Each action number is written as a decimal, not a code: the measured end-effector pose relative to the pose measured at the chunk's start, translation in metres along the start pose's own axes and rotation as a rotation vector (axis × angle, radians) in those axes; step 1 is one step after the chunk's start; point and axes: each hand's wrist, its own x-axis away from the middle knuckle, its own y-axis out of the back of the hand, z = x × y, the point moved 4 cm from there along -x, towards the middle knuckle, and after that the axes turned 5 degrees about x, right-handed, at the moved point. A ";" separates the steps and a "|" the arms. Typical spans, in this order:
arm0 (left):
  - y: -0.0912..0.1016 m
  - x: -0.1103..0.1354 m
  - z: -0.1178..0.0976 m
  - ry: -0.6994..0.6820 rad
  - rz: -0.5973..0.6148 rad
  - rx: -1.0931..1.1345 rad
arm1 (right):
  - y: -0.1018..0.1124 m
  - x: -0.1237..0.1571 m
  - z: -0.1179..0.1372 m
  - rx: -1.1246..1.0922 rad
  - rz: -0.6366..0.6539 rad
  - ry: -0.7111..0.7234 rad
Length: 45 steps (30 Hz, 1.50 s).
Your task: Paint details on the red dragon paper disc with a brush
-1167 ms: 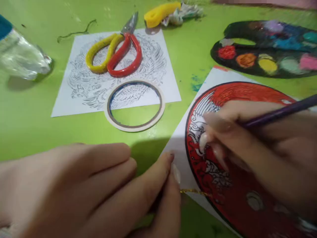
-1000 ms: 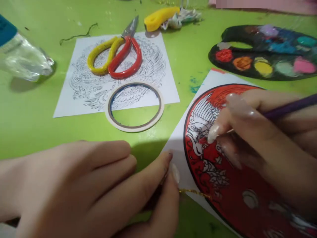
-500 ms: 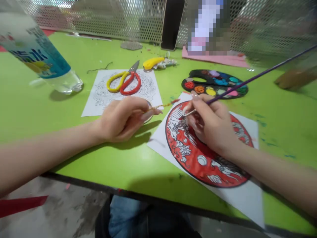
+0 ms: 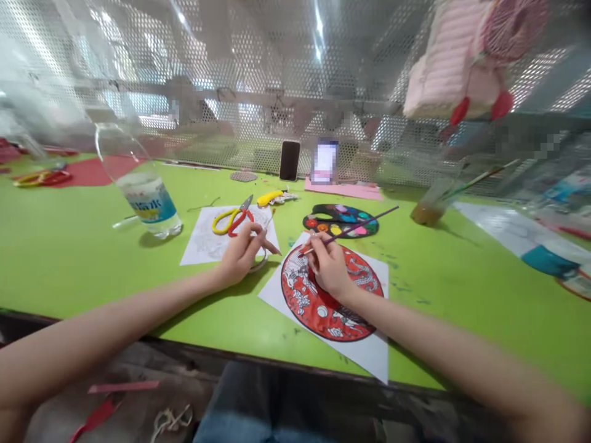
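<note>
My right hand (image 4: 331,269) is closed round a paintbrush (image 4: 364,227) with a purple handle. Its tip rests at the upper left of a round red picture (image 4: 323,306), where white bird-like and floral figures show on a red ground. To the left, my left hand (image 4: 241,253) pinches a thin stick-like thing (image 4: 272,216) with a reddish tip; its exact kind is unclear. Beneath that hand a thin round loop (image 4: 262,263) partly shows. Behind both hands lies a black paint palette (image 4: 318,212) with several colours.
Scissors (image 4: 225,223) with yellow and red handles lie on a line-drawn sheet (image 4: 194,247). A water bottle (image 4: 150,200) stands left. Farther back are a yellow tool (image 4: 269,199) and a phone (image 4: 289,161). A cup of brown water (image 4: 425,212) with brushes stands right, below a pink hanging ornament (image 4: 447,67).
My view has pulled back and tilted up, so more of the table and mesh shows. The thin thing in my left hand now points upward instead of right. The brush stays at the picture's upper left.
</note>
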 end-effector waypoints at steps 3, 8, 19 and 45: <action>-0.016 -0.006 0.000 0.030 0.080 0.020 | 0.000 -0.001 -0.003 -0.037 -0.003 -0.013; -0.030 -0.010 0.006 0.087 0.239 0.000 | 0.000 -0.001 -0.007 -0.078 -0.028 -0.077; -0.027 0.002 0.007 0.153 0.365 -0.105 | 0.027 -0.022 0.031 -0.139 -0.165 -0.081; -0.021 0.012 0.002 0.103 0.481 -0.160 | 0.041 -0.019 0.007 -0.097 0.164 -0.338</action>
